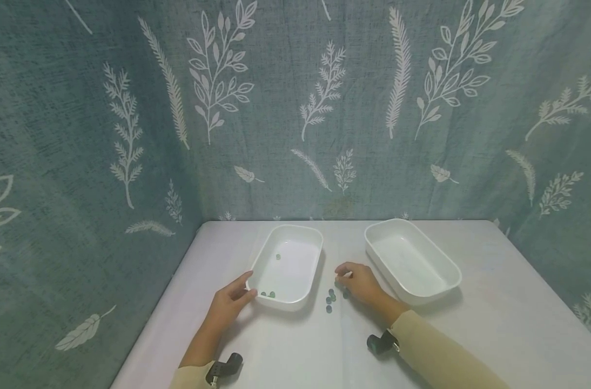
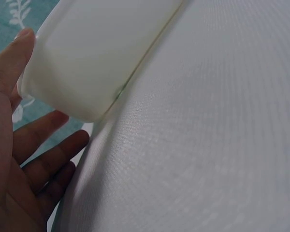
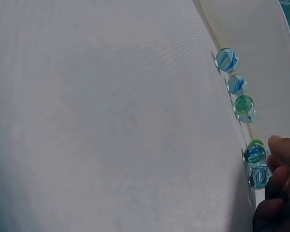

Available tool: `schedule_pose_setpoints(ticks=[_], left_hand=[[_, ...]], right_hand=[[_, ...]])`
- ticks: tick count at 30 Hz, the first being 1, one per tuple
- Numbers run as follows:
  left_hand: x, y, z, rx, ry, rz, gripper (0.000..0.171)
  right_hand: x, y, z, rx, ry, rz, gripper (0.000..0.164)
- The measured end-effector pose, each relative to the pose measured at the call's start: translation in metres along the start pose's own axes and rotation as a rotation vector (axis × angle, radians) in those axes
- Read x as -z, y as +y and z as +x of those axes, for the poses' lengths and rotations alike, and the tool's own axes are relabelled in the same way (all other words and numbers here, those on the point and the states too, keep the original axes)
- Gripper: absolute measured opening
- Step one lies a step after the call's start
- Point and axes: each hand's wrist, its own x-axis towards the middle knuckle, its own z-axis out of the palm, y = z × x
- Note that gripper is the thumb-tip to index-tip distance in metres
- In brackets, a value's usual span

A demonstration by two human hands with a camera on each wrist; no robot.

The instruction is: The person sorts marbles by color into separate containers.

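- Glass marbles (image 1: 329,309) lie in a loose line on the white tablecloth (image 1: 295,356), between two white rectangular trays; as seen from the head, the line runs roughly from 6 to 12 o'clock.
- The right hand (image 1: 363,282) is much the nearer one: the nearest marbles sit by its fingertips, at its 8 to 9 o'clock. Its fingers are bent over them, but I cannot tell whether they pinch one.
- The left hand (image 1: 225,307) grips the left tray (image 1: 291,267) at its 7 o'clock corner, thumb and finger at the rim; the loose marbles lie at its 3 o'clock, beyond that tray.
- The left tray's long axis points between 12 and 1 o'clock; three marbles rest inside.
- The right tray (image 1: 412,265) lies at the right hand's 2 o'clock, its long axis pointing towards 11.
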Motion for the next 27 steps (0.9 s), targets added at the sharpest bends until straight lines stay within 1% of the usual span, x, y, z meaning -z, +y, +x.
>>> schedule_pose_setpoints(ticks=[9, 15, 20, 27], left_hand=[[0.0001, 0.0003, 0.0000, -0.004, -0.001, 0.001, 0.056], [0.0002, 0.0016, -0.0004, -0.008, 0.001, 0.000, 0.055], [-0.0004, 0.0016, 0.0003, -0.018, 0.009, 0.004, 0.055], [0.0002, 0.0002, 0.0003, -0.016, -0.003, -0.004, 0.055]], right_hand=[[-0.0012, 0.0010, -0.0018, 0.044, -0.020, -0.013, 0.017], [-0.0020, -0.0027, -0.0038, 0.028, -0.040, -0.082, 0.017], [-0.0022, -0.0041, -0.0060, 0.037, -0.059, -0.100, 0.019], [-0.0042, -0.0044, -0.0066, 0.029, -0.063, -0.129, 0.021]])
